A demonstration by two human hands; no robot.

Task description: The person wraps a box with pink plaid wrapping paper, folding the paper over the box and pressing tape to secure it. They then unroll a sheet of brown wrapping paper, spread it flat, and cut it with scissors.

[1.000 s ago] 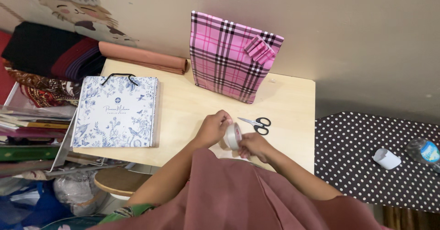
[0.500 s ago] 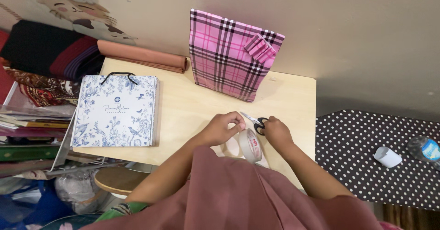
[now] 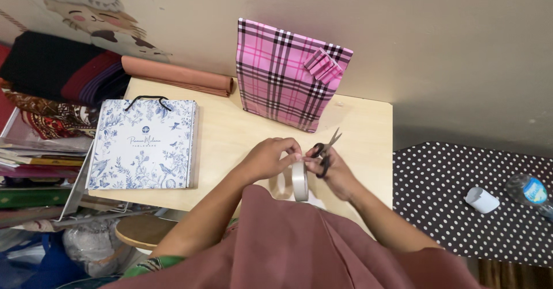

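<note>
Surface: pale wooden table [image 3: 230,133] against a beige wall, centre of frame.
Left hand [image 3: 269,157]: my fingers pinch the loose end of the tape roll [image 3: 299,180] — it hangs at lower centre.
Right hand [image 3: 334,171]: closed around black-handled scissors [image 3: 324,150], blades pointing up.
Behind: pink plaid gift bag [image 3: 288,76] — upper centre.
Left: blue floral bag [image 3: 144,144], lying flat.

Pink plaid gift bag [image 3: 285,76] behind floral blue-white bag [image 3: 144,145]

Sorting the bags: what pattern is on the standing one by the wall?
Pink plaid with black and white lines on the standing bag, clearest in the head view.
</note>
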